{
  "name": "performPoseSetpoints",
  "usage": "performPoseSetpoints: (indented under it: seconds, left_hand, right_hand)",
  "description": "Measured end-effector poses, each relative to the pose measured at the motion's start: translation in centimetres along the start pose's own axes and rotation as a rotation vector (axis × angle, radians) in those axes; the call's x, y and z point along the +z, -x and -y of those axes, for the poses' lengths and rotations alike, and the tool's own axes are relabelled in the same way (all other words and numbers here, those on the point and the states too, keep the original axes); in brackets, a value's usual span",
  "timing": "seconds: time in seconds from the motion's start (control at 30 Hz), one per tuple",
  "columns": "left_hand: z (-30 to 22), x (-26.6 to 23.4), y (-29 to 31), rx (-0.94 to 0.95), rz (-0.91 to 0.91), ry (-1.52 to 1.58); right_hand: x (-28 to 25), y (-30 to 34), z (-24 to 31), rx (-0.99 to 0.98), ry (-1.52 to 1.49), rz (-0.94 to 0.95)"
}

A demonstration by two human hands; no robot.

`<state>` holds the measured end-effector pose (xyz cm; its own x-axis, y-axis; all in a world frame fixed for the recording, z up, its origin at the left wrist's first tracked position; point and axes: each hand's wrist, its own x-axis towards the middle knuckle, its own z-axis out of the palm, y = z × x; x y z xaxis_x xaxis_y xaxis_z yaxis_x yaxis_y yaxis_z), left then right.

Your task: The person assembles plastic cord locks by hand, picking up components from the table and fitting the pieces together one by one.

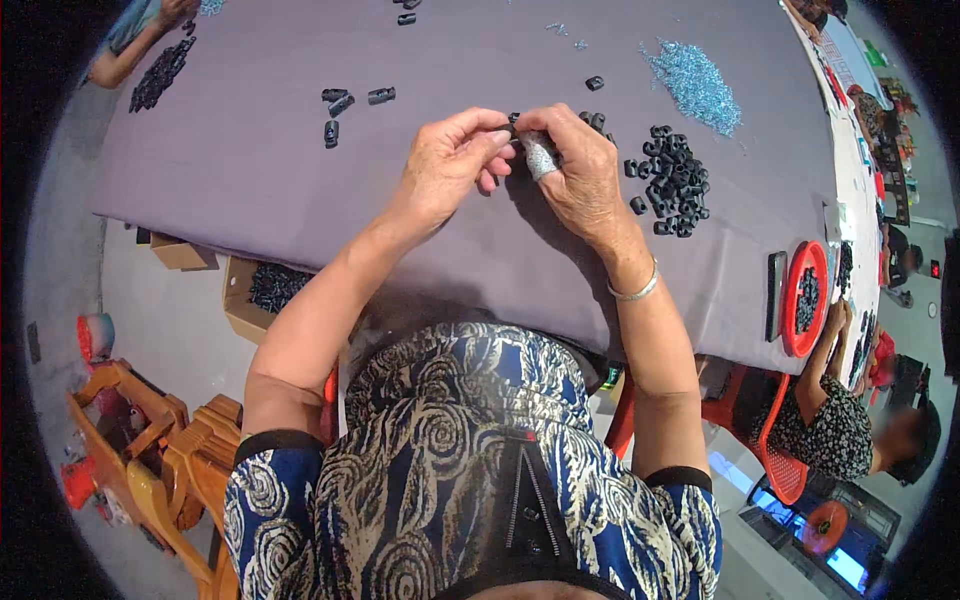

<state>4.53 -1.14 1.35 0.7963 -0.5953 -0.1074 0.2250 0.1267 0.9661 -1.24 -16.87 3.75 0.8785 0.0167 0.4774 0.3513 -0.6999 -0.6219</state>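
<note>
Over the table, my left hand (448, 160) and my right hand (582, 170) meet at the fingertips, both closed in a pinch. A small black plastic piece (515, 131) shows between them, mostly hidden by the fingers. What my left fingertips pinch is too small to make out. Silvery tape wraps my right thumb. Beside my right hand lies a pile of short black barrel-shaped pieces with holes (680, 180), like cord lock parts. Beyond it spreads a heap of tiny shiny bluish pieces (697, 88), possibly springs. Several longer black cord locks (341, 104) lie left of my hands.
A grey cloth (240, 150) covers the table. An open cardboard box (243, 305) of black parts stands below its front edge. At right are a red basket (792, 300) and a seated person (835, 420). Another person's arm (130, 55) reaches in at far left, near black parts (160, 78).
</note>
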Motion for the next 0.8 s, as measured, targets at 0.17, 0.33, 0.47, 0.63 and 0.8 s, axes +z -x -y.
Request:
performPoseSetpoints:
  seconds: [0.17,0.33,0.47,0.63,0.8]
  left_hand:
    - [0.1,0.1,0.0,0.017,0.034,-0.001]
    - [0.3,-0.1,-0.1,0.006,0.060,0.049]
    - [0.0,-0.2,0.1,-0.012,0.082,0.072]
    - [-0.1,-0.2,0.0,-0.018,0.119,0.079]
    - [-0.1,-1.0,-0.4,-0.041,0.049,0.218]
  right_hand:
    - [0.1,0.1,-0.6,0.117,-0.092,-0.050]
    - [0.0,0.3,-1.2,0.240,-0.257,0.019]
    - [-0.1,0.5,-1.7,0.311,-0.338,0.019]
    - [-1.6,0.1,-0.9,0.373,-0.485,-0.052]
    - [-4.2,0.1,-2.3,0.391,-0.418,-0.173]
